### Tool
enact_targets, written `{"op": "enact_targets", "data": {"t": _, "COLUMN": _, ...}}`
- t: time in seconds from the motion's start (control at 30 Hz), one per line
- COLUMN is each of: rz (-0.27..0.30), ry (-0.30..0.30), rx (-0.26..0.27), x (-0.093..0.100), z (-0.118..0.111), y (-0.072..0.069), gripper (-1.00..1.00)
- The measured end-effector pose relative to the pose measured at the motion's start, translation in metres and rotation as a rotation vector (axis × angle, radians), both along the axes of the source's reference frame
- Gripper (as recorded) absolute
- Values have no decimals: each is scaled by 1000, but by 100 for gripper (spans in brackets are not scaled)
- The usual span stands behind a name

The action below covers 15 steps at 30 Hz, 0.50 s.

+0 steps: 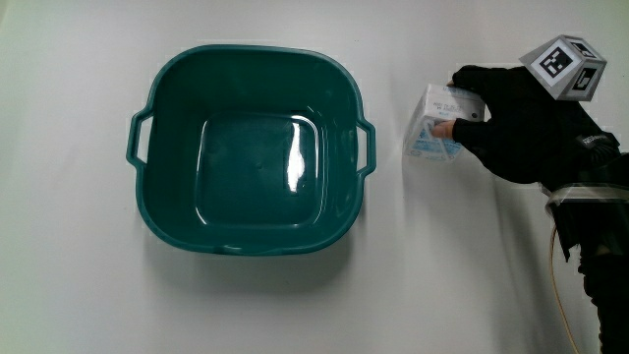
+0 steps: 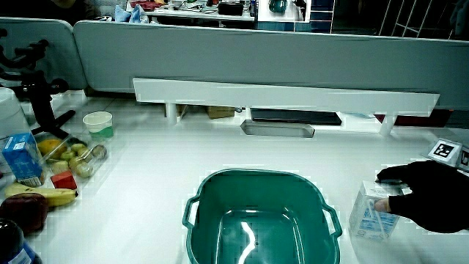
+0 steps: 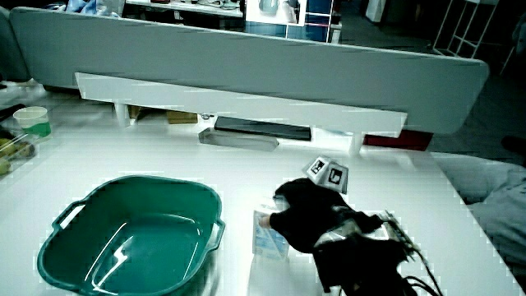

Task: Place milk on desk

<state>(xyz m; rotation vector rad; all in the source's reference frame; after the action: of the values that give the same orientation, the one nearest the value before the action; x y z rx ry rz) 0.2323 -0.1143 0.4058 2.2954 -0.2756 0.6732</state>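
Hand point(image 1: 516, 118): fingers wrapped around milk carton point(image 1: 435, 126) | Carton: resting on table point(image 1: 59, 295) beside teal basin point(image 1: 251, 147) | Progress: placement apparently done; 1 step left, release.

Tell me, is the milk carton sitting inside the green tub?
No, the milk carton stands on the table beside the green tub, outside its rim, with the hand gripping it.

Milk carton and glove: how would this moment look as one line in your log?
hand: grasping milk carton | carton: on table, beside green basin, outside it | basin: nothing in it
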Motion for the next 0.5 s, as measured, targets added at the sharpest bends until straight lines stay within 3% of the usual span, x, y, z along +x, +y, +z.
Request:
{"op": "enact_targets", "data": {"t": 0.07, "rz": -1, "ry": -13, "rx": -12, "x": -2, "z": -2, "y": 1, "gripper": -5}}
{"op": "enact_targets", "data": {"t": 0.2, "rz": -24, "ry": 25, "rx": -11, "x": -6, "z": 0, "y": 2, "gripper": -25}}
{"op": "enact_targets", "data": {"t": 0.5, "rz": -69, "ry": 112, "rx": 43, "x": -18, "z": -6, "y": 7, "gripper": -70}}
